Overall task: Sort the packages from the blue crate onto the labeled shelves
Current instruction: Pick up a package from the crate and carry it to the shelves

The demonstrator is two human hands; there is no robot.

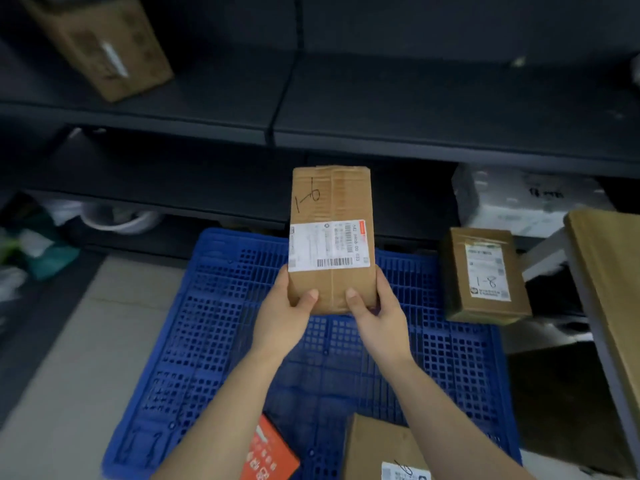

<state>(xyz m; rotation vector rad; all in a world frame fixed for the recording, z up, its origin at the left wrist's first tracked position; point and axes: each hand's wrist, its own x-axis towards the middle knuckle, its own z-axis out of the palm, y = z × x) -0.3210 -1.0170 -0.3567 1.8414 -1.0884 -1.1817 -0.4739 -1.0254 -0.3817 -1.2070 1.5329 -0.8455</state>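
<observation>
Far up-left of the hands, a blurred brown box sits on the dark shelves. The left hand grips the near left corner of the cardboard package, thumb on top. The package is held above the blue crate, label up. Its long axis runs away from the person, and the far end, marked "1-6", points into the dark gap between shelf boards. The right hand grips the near right corner. Beneath the forearms, an orange packet and another carton are cut off by the frame. Right of the hands, outside the crate, stands a box marked "1-8".
</observation>
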